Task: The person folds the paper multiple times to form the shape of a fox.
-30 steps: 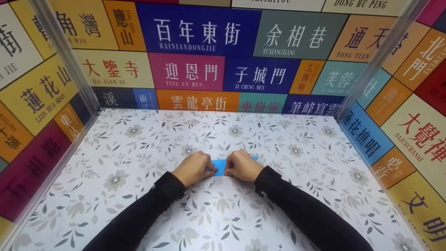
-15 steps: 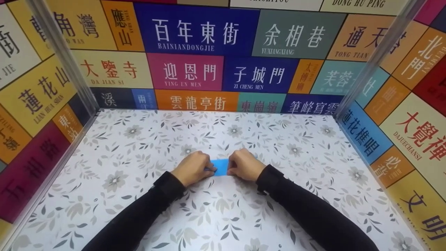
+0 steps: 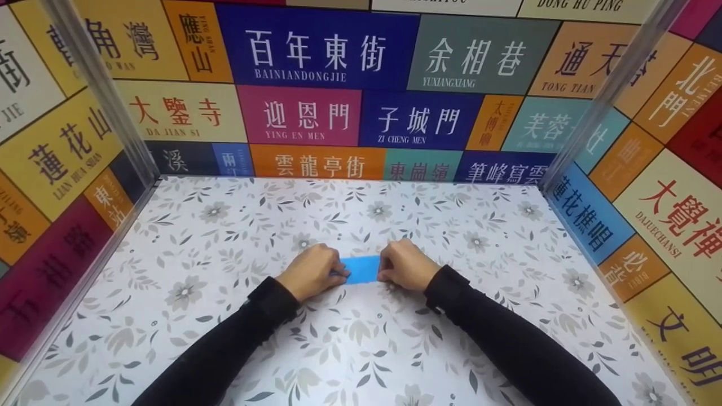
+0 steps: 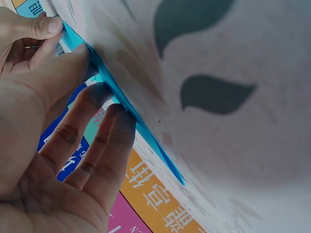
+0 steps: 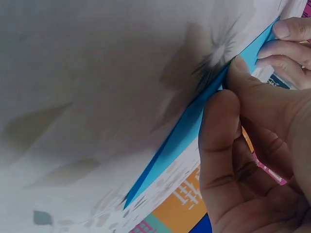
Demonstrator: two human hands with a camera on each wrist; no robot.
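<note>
Blue strip (image 3: 362, 269), 1, thin, flat on the white tabletop (image 3: 338, 349) and spanning the gap between 2 bare hands; in the right wrist view a darker band runs along 1 edge, and the strip extends past the fingers on either side. Left hand (image 3: 314, 273), 1, fingers bent, thumb and fingertips pinching the strip near its left part. Right hand (image 3: 407, 265), 1, likewise curled, thumb and forefinger pinching the strip farther right, well apart from the left thumb. Black sleeves (image 3: 197, 355), 2, each with a dark band at the wrist. Tabletop printed with grey flowers and leaves. Back wall (image 3: 321, 45), 1, and side walls (image 3: 62, 180), 2, covered in coloured lettered blocks.
</note>
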